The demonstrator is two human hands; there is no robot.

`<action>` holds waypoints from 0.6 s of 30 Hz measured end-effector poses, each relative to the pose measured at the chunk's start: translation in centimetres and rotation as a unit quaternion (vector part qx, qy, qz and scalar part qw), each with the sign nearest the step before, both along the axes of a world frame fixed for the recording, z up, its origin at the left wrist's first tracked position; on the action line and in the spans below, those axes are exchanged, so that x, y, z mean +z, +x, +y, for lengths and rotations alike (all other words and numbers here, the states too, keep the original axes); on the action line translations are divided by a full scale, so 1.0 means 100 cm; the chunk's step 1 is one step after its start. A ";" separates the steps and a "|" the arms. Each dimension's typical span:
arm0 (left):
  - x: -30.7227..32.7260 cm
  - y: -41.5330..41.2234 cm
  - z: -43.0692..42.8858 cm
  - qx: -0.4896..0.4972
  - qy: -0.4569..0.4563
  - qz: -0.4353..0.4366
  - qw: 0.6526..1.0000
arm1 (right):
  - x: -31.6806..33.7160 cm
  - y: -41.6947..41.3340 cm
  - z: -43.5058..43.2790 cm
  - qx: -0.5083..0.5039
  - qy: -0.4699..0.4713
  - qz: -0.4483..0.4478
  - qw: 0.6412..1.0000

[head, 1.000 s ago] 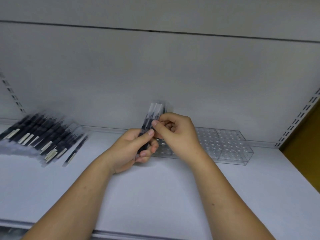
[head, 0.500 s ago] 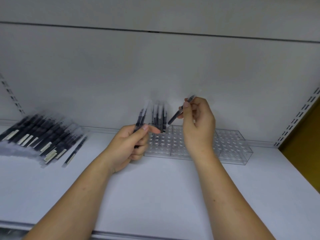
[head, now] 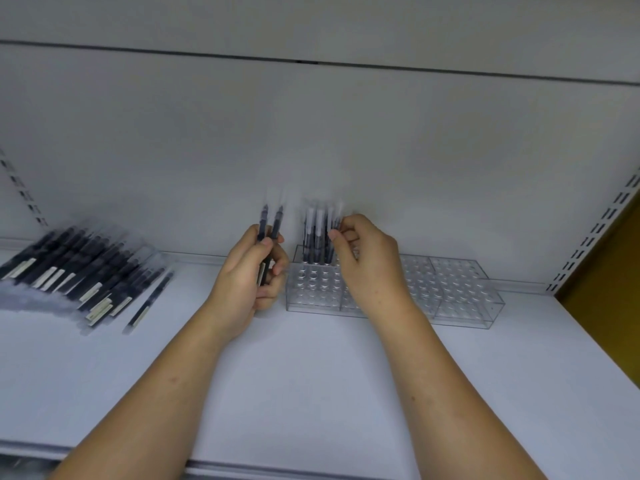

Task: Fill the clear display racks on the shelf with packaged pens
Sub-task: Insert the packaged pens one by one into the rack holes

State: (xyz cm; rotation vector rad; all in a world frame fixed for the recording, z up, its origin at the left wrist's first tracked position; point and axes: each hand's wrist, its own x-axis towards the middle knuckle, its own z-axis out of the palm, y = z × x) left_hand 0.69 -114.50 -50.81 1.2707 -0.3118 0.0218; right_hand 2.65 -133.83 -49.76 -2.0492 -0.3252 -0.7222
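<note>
**Hands [head: 247, 282] at work on a pen display**

Two bare hands reach onto a white shelf [head: 311, 393], both forearms stretching in from the lower edge of the view. The left hand, its fingers curled and thumb pressed across, grips two packaged pens [head: 270, 225] upright, just left of the clear racks [head: 457, 289]. The right hand [head: 370, 268] sits over the racks' left part, thumb and forefinger pinching the top of one pen [head: 336, 221] that stands in a hole at the back row.

That pen is the rightmost of a small cluster of standing pens [head: 317, 237], roughly four in all; blur makes an exact count uncertain. They occupy the back left corner of the leftmost rack. Visible seams mark three rack units in a row against the grey back panel [head: 311, 140], though the right wrist covers part of the middle one. Their other holes show no pens.

Well apart to the left, a loose pile of pens [head: 79, 268] lies flat on the shelf, more than a dozen, too smeared to number. Two slotted uprights flank the bay, one at the left edge [head: 20, 188] and one at the right [head: 595, 230].
</note>
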 end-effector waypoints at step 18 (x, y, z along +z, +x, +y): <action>0.002 -0.001 -0.009 0.099 0.104 -0.033 0.989 | -0.001 0.000 -0.005 -0.034 -0.038 0.071 0.996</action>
